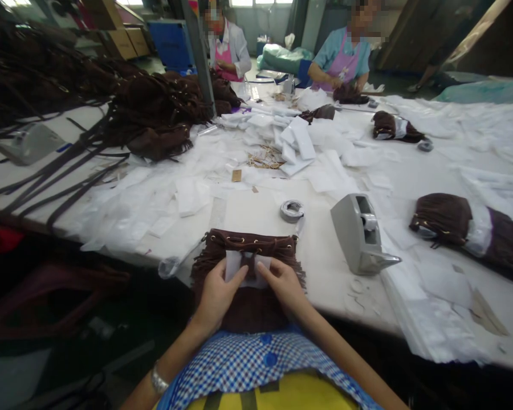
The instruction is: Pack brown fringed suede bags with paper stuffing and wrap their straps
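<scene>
A dark brown fringed bag (pixel 248 312) with gold eyelets and a drawstring along its top lies at the table's front edge, against my body. On its upper front is a thin white sheet (pixel 233 266), with brown showing in the gap at its middle. My left hand (pixel 217 291) pinches the sheet's left part, thumb on top. At the right part, my right hand (pixel 285 286) grips it the same way. The fingers beneath are mostly hidden. Just beyond the bag sits a grey coil (pixel 291 210).
A grey tape dispenser (pixel 354 236) stands right of the bag. Wrapped brown bags (pixel 442 213) lie farther right. White sheets (pixel 297 142) and plastic film cover the middle. A pile of brown bags (pixel 154 114) with long straps fills the left. Two people work across the table.
</scene>
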Demonstrator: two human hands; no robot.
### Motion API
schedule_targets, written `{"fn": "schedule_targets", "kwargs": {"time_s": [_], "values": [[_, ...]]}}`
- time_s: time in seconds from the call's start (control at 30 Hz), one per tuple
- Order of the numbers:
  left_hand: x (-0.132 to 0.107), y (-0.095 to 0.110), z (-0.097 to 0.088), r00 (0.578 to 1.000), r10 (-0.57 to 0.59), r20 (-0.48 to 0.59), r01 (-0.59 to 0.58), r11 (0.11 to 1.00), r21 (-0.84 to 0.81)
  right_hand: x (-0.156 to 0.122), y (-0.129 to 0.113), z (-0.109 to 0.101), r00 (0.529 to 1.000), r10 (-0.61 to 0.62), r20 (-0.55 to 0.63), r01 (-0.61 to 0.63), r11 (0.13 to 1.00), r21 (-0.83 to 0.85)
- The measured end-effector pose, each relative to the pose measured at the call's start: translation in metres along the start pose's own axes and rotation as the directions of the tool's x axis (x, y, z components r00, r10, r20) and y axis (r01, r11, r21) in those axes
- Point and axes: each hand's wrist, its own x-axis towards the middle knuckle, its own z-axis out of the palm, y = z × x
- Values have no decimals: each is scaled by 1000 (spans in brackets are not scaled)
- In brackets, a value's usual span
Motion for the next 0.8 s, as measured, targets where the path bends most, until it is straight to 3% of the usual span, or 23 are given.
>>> {"fn": "schedule_targets", "kwargs": {"time_s": [0.13, 0.23, 0.4, 0.53, 0.8], "values": [[-2, -5, -4, 998, 27, -53, -25, 998, 53, -2, -7, -7, 974, 163, 156, -189, 967, 171], [-2, -9, -5, 995, 62, -82, -54, 994, 92, 2, -6, -5, 971, 149, 184, -176, 974, 140], [-2, -11, -10, 978, 188, -90, -157, 949, 272, 7, 5, 11, 997, 69, 32, -65, 992, -112], [-5, -8, -12, 933, 349, -87, -287, 868, 404, 6, 8, 23, 997, -44, -69, 21, 953, -301], [-5, -16, -14, 897, 429, -107, -340, 823, 456, 9, 9, 36, 994, -10, -109, -14, 974, -226]]}}
